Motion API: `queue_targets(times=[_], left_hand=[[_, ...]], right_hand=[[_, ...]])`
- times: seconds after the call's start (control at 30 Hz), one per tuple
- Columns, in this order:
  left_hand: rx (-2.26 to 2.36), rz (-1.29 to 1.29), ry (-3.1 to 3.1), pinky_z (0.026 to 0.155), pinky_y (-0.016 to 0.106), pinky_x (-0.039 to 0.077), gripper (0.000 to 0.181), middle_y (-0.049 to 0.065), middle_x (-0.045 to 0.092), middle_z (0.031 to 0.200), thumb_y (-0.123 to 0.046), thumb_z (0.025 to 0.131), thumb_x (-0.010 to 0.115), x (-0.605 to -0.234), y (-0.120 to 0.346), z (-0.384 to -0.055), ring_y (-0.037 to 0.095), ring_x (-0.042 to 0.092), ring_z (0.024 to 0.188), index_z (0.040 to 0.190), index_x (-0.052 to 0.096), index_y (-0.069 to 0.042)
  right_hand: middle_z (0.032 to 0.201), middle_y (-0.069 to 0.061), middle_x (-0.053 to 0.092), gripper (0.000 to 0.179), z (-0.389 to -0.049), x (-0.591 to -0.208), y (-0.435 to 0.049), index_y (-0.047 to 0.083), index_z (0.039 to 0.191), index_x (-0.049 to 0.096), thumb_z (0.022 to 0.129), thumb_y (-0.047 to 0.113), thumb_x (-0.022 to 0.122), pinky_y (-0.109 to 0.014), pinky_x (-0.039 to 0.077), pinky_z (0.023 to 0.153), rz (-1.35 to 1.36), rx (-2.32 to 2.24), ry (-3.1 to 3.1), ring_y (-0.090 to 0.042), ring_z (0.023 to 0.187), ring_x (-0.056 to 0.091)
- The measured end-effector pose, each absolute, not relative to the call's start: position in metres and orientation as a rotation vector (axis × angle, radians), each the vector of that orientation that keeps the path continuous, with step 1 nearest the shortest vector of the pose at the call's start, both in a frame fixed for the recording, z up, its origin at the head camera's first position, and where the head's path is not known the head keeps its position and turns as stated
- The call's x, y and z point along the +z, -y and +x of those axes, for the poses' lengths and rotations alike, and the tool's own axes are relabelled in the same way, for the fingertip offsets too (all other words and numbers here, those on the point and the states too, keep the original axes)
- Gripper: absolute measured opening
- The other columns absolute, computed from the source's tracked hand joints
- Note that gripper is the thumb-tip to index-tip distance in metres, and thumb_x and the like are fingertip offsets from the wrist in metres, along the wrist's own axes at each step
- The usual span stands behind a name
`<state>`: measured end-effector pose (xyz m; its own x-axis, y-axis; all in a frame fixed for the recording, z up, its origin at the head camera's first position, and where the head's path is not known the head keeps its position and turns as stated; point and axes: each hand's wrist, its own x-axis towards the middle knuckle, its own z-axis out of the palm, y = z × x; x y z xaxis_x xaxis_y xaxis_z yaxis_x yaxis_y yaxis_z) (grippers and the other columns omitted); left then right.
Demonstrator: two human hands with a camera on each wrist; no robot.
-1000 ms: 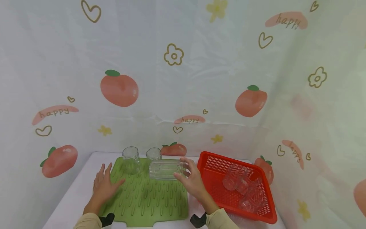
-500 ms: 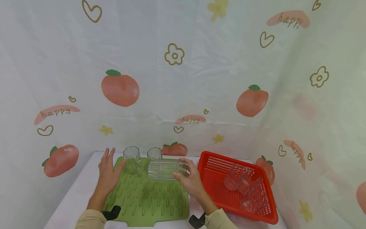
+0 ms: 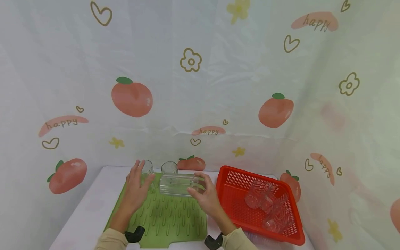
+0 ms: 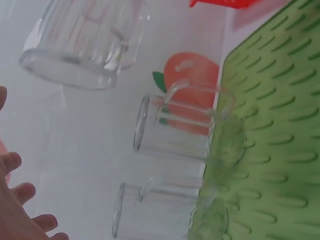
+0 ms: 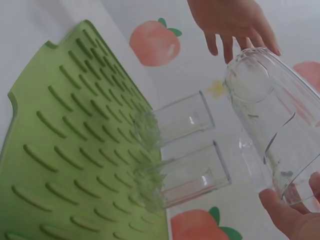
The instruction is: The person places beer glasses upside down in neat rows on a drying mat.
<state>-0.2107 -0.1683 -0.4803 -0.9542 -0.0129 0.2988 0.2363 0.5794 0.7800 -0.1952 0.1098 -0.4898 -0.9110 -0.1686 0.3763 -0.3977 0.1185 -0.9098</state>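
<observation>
"Where's the mug (image 3: 175, 185)?"
"On its side above the green mat (image 3: 168, 217); the right hand (image 3: 206, 194) pinches one end between thumb and fingers."
"And the left hand (image 3: 136, 189)?"
"Spread wide beside the other end, holding nothing. I'd support that end before any turning, and keep clear of the two standing mugs (image 4: 175, 132)."

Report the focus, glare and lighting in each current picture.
Head view: soft, fairly even light, though the glassware in the red basket looks tinted red, outlines hard to separate; left wrist view: hazy, with soft edges on the held mug; right wrist view: small white glints on the standing mugs.
</observation>
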Motion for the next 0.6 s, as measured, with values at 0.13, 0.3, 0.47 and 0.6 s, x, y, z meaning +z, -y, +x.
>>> queue_targets(times=[0.13, 0.3, 0.47, 0.6], left_hand=[[-1.334, -0.22, 2.516, 0.113, 0.079, 0.015, 0.069, 0.014, 0.009, 0.173, -0.043, 0.107, 0.049, -0.482, 0.161, -0.209, 0.05, 0.007, 0.156, 0.165, 0.02, -0.018], [-1.417, -0.291, 2.453, 0.116, 0.078, 0.013, 0.063, 0.02, 0.017, 0.17, -0.036, 0.108, 0.047, -0.483, 0.154, -0.208, 0.049, 0.012, 0.156, 0.163, 0.025, -0.014], [-1.523, -0.341, 2.403, 0.118, 0.075, 0.016, 0.059, 0.017, 0.024, 0.169, -0.035, 0.109, 0.045, -0.486, 0.147, -0.206, 0.044, 0.017, 0.156, 0.163, 0.026, -0.019], [-1.579, -0.365, 2.403, 0.117, 0.074, 0.022, 0.056, 0.014, 0.024, 0.169, -0.034, 0.11, 0.043, -0.489, 0.144, -0.202, 0.043, 0.02, 0.156, 0.163, 0.026, -0.024]], right_hand=[[0.142, -0.021, 0.051, 0.056, -0.193, -0.49, -0.107, 0.002, 0.142, 0.046, 0.094, 0.01, 0.073, -0.028, 0.059, 0.096, 0.616, 1.893, 2.208, -0.042, 0.125, 0.06], [0.14, -0.022, 0.052, 0.054, -0.191, -0.492, -0.103, 0.004, 0.142, 0.045, 0.095, 0.01, 0.072, -0.027, 0.058, 0.096, 0.658, 1.901, 2.211, -0.044, 0.125, 0.059], [0.138, -0.016, 0.054, 0.056, -0.189, -0.49, -0.1, 0.008, 0.141, 0.046, 0.093, 0.01, 0.074, -0.031, 0.058, 0.098, 0.656, 1.915, 2.216, -0.043, 0.126, 0.059], [0.137, -0.016, 0.055, 0.056, -0.189, -0.491, -0.099, 0.009, 0.14, 0.046, 0.092, 0.01, 0.075, -0.049, 0.057, 0.101, 0.671, 1.924, 2.213, -0.047, 0.127, 0.057]])
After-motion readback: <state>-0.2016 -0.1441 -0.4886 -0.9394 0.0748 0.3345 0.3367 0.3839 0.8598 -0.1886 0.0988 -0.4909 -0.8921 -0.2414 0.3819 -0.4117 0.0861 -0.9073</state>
